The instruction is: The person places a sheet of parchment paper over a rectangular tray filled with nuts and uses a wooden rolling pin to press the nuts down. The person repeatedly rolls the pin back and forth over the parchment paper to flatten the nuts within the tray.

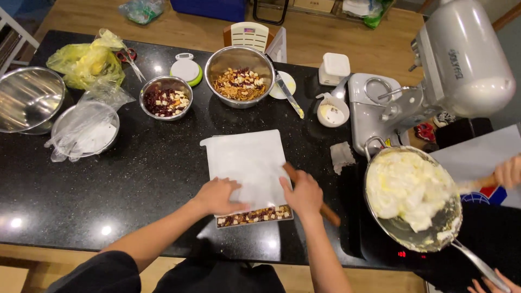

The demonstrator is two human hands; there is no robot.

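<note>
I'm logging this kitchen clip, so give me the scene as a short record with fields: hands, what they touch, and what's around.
left hand: flat on the white paper sheet
right hand: pressing the sheet's right edge, over a wooden rolling pin
under sheet: tray of nut and dried-fruit mix
surface: black speckled counter
behind: steel bowl of nuts, smaller bowl of red fruit
right side: pan of white fluffy mass, stirred by another person's hand
far right: stand mixer

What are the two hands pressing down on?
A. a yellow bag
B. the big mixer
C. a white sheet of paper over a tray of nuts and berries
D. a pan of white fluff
C: the left hand and right hand lie flat on the white sheet covering the tray.
</note>
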